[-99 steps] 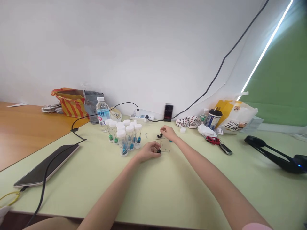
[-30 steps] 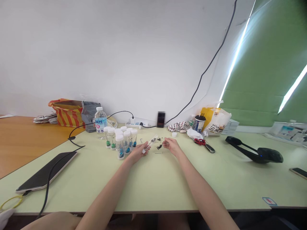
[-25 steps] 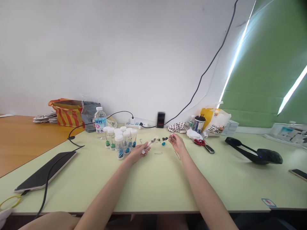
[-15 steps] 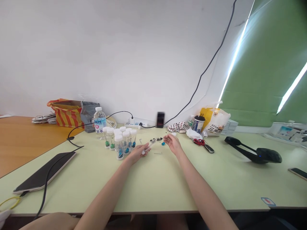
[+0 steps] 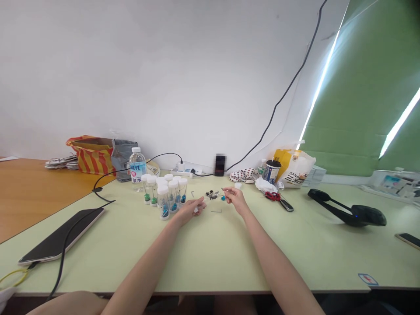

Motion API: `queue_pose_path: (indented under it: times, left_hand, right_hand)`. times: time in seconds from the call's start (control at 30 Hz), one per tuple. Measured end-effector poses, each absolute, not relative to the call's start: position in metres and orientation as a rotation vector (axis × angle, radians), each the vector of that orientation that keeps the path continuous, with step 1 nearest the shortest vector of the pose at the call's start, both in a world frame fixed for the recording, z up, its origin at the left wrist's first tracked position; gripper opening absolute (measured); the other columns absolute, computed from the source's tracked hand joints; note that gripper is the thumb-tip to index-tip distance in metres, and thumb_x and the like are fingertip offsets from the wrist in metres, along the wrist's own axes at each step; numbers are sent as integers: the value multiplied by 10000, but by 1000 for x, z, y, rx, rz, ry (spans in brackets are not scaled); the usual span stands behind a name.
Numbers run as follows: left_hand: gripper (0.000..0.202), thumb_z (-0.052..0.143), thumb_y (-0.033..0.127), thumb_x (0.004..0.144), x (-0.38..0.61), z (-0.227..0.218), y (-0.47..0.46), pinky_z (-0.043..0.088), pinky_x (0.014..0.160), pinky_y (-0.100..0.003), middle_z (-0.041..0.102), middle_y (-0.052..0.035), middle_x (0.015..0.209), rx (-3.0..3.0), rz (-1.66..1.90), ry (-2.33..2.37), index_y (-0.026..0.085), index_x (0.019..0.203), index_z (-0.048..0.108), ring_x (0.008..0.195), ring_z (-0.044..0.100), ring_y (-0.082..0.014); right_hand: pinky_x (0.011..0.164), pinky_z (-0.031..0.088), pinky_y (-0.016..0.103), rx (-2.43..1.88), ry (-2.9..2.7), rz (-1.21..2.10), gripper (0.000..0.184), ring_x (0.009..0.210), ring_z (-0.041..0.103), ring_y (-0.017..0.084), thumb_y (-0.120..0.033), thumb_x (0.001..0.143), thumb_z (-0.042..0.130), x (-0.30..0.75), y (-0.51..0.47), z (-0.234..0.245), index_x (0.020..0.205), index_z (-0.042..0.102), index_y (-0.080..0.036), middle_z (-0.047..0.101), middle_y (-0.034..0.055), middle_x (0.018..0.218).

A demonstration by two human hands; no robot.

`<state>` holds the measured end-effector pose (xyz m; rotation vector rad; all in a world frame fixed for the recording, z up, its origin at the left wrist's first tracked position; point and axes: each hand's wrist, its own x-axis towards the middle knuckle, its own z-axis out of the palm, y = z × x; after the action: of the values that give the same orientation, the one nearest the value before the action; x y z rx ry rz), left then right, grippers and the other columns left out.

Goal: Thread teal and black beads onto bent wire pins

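In the head view my left hand (image 5: 189,211) is closed around a clear tube, its white end (image 5: 196,210) showing under the fingers; most of the tube is hidden or hard to see. My right hand (image 5: 236,201) pinches a tiny dark piece (image 5: 222,189) at its fingertips, too small to name. Between the hands lie small black parts (image 5: 213,197), and a blue piece (image 5: 223,198) is just beside the right fingers. An L-shaped hex key (image 5: 216,211) rests in front of them. Left of my left hand stand several clear tubes with white caps (image 5: 162,189), holding blue or green pieces.
A water bottle (image 5: 137,170) stands behind the tubes. A white cap (image 5: 238,185) lies behind my right hand. To the right are red-handled scissors (image 5: 271,195), a lidded cup (image 5: 272,170) and a black headset-like device (image 5: 354,214). A tablet (image 5: 62,236) with a cable lies at left.
The tube in my left hand shows less than before. The dark parts that were near my right fingertips now appear lower, between the hands. Both hands stay in nearly the same place.
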<state>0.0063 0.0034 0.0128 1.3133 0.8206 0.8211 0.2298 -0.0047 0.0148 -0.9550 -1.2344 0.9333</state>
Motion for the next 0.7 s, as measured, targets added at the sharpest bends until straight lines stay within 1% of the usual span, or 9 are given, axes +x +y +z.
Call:
queue_pose_path:
  times: [0.13, 0.27, 0.43, 0.6, 0.7]
  left_hand:
    - [415, 580, 521, 663, 7, 10, 4, 302, 527, -229, 493, -19, 677, 1339, 837, 800, 107, 677, 606, 508, 380, -64]
    - [414, 564, 526, 673, 8, 14, 0, 264, 495, -222, 452, 1, 611, 1388, 807, 777, 114, 631, 581, 503, 363, -72]
    - [404, 563, 527, 669, 8, 18, -2, 239, 481, -222, 434, 13, 581, 1437, 791, 771, 130, 598, 554, 497, 352, -75]
    - [384, 599, 510, 641, 8, 12, 2, 228, 468, -219, 476, 1, 602, 1447, 841, 794, 127, 669, 603, 488, 351, -69]
    - [351, 622, 481, 631, 6, 10, 4, 241, 481, -213, 434, 23, 551, 1490, 816, 781, 134, 680, 616, 499, 357, -76]
  right_hand:
    - [383, 277, 201, -1001, -1300, 946, 318, 377, 386, 49, -379, 592, 655, 232, -6, 15, 796, 639, -136, 523, -18, 512]
    - [386, 258, 197, -1019, -1369, 1013, 292, 382, 376, 44, -349, 597, 652, 234, -8, 16, 795, 651, -135, 546, -11, 526]
    - [403, 269, 197, -1051, -1402, 1130, 301, 416, 388, 46, -345, 585, 676, 236, -10, 17, 800, 660, -135, 568, 0, 562]
    - [436, 336, 193, -1005, -1317, 1254, 295, 499, 455, 70, -343, 588, 701, 239, -12, 16, 809, 626, -165, 561, -6, 611]
    - [480, 399, 210, -923, -1319, 1427, 328, 558, 501, 85, -306, 600, 711, 241, -17, 17, 890, 600, -197, 566, -9, 676]
